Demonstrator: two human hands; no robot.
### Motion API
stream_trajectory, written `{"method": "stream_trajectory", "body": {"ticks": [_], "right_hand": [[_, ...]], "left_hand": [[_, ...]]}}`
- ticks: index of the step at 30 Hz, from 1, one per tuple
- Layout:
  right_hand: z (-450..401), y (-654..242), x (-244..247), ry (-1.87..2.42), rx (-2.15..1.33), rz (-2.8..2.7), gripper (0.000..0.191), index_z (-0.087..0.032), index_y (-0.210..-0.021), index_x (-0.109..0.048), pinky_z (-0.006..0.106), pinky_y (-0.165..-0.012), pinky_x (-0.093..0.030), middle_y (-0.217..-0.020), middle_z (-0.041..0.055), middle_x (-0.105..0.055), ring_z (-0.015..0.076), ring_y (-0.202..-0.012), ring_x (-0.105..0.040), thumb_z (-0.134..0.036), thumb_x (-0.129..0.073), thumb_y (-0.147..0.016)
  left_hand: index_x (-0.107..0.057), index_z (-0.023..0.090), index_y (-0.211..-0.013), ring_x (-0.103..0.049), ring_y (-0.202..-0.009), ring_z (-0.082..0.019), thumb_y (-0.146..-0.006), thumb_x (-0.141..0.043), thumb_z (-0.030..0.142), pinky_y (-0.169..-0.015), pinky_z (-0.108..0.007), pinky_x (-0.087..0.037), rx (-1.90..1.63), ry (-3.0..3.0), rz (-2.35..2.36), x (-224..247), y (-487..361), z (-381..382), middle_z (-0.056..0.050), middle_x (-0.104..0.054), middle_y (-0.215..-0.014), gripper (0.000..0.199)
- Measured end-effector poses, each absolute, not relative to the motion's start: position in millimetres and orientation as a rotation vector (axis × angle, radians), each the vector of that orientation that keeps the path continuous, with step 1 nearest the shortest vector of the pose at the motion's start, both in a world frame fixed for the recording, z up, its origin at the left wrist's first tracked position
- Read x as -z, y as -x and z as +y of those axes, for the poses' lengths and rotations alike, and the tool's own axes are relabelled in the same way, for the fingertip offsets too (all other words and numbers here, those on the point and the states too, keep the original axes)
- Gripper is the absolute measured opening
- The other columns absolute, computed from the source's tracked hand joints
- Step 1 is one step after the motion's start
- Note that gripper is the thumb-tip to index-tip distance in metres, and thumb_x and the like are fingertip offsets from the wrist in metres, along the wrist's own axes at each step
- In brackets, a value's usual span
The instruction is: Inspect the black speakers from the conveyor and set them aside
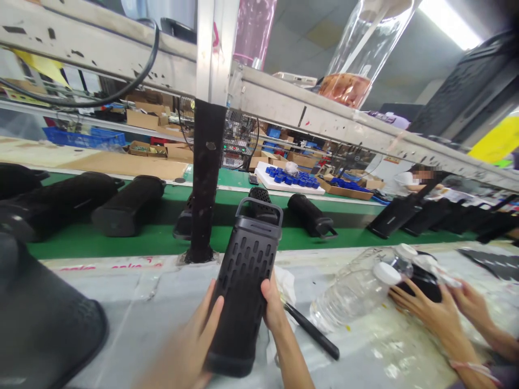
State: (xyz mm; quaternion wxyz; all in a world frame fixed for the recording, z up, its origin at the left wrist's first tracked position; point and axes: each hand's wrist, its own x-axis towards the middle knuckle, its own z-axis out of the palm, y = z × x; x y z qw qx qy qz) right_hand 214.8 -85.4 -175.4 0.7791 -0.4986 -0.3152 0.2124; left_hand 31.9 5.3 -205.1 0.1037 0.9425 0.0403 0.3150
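Head view: a black slotted speaker (243,286) stands tilted over the near edge of the grey bench (133,292), handle end up and away from the wearer.
Left hand (190,346): wrapped round the speaker's lower left side, fingers curled on its face; closed on it.
Right hand (275,310): closed on the speaker's right edge, thumb on the front, wrist running down to the near edge.
Step in hand: by my reading, the speaker is lifted off the bench for a look over or a turn, both hands sharing its weight.
Next move calls for: a firm two-handed hold while it is turned or set down, and clearance from the black rod (312,332) lying just right of it.
Beside it: a clear bottle (352,289) with a white cap lies toward the right edge.
Co-worker: another person's hands (430,310) rest on a dark part at the right edge, well apart from the wearer's.
Belt: the green conveyor (121,240) along the far edge carries more black speakers (127,208); a black post (205,178) stands at its near rim.
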Motion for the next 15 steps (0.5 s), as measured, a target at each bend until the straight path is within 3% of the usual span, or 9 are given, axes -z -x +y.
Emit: {"method": "stream_trajectory", "body": {"ticks": [4, 8, 11, 13, 15], "right_hand": [[-83, -209, 172, 0.986, -0.512, -0.552, 0.084, -0.027, -0.148, -0.036, 0.047, -0.121, -0.031, -0.148, 0.0048, -0.049, 0.0284, -0.138, -0.046, -0.054, -0.072, -0.077], [-75, -219, 146, 1.157, -0.437, -0.471, 0.085, -0.026, -0.145, -0.035, 0.044, -0.111, -0.044, -0.137, 0.0064, -0.059, 0.0282, -0.127, -0.056, -0.057, -0.068, -0.073], [-56, -249, 120, 1.399, -0.371, -0.414, 0.096, -0.024, -0.147, -0.026, 0.043, -0.1, -0.052, -0.137, 0.0111, -0.056, 0.0297, -0.118, -0.062, -0.062, -0.068, -0.07], [-35, -277, 105, 1.527, -0.348, -0.393, 0.1, -0.019, -0.147, -0.025, 0.045, -0.1, -0.052, -0.136, 0.0171, -0.055, 0.0319, -0.114, -0.063, -0.06, -0.073, -0.069], [-7, -305, 94, 1.654, -0.316, -0.413, 0.093, -0.016, -0.145, -0.032, 0.047, -0.103, -0.049, -0.135, 0.0183, -0.055, 0.0314, -0.115, -0.061, -0.053, -0.077, -0.073]], "left_hand": [[-0.006, 0.005, -0.155, -0.033, -0.144, -0.032, -0.081, -0.04, 0.006, -0.103, -0.038, -0.049, -0.953, -2.769, 0.084, 199, -35, 4, -0.024, -0.01, -0.162, 0.082], [-0.017, 0.004, -0.154, -0.039, -0.142, -0.032, -0.091, -0.05, 0.015, -0.103, -0.042, -0.05, -1.247, -2.744, -0.015, 187, -38, 5, -0.027, -0.039, -0.15, 0.073], [-0.026, 0.013, -0.153, -0.056, -0.129, -0.022, -0.092, -0.049, 0.009, -0.099, -0.033, -0.054, -1.708, -2.471, -0.174, 183, -41, 5, -0.016, -0.067, -0.121, 0.065], [-0.035, 0.021, -0.15, -0.067, -0.111, -0.016, -0.094, -0.045, 0.007, -0.095, -0.026, -0.056, -1.904, -2.307, -0.18, 184, -43, 3, -0.007, -0.074, -0.103, 0.059], [-0.044, 0.024, -0.144, -0.072, -0.092, -0.012, -0.097, -0.045, 0.011, -0.091, -0.021, -0.056, -2.017, -2.218, -0.171, 187, -44, 2, -0.001, -0.074, -0.088, 0.05]]}}
